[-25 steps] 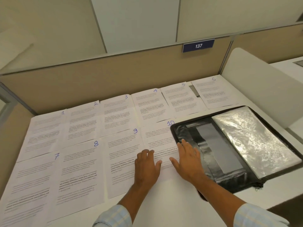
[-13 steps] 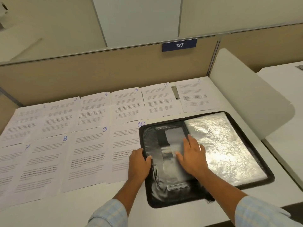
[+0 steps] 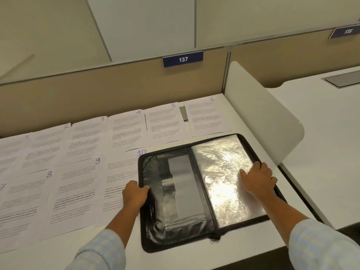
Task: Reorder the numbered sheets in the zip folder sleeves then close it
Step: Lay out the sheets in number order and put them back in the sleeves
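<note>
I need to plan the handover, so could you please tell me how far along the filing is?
Done: numbered white paper sheets lie in order on the white desk. In hand: the left hand grips the edge of the open black zip folder; the right hand rests on its shiny clear plastic sleeves. Left: fill the sleeves, zip it shut.

"Where's the zip folder (image 3: 149, 240)?"
"On the desk (image 3: 194, 259), open, between the hands: left hand (image 3: 135, 195) on its left edge, right hand (image 3: 258, 179) atop the sleeves (image 3: 220, 172)."
"And the sheets (image 3: 78, 191)?"
"Two rows, left of and beyond the left hand; sheet 10 (image 3: 120, 172) under it."
</note>
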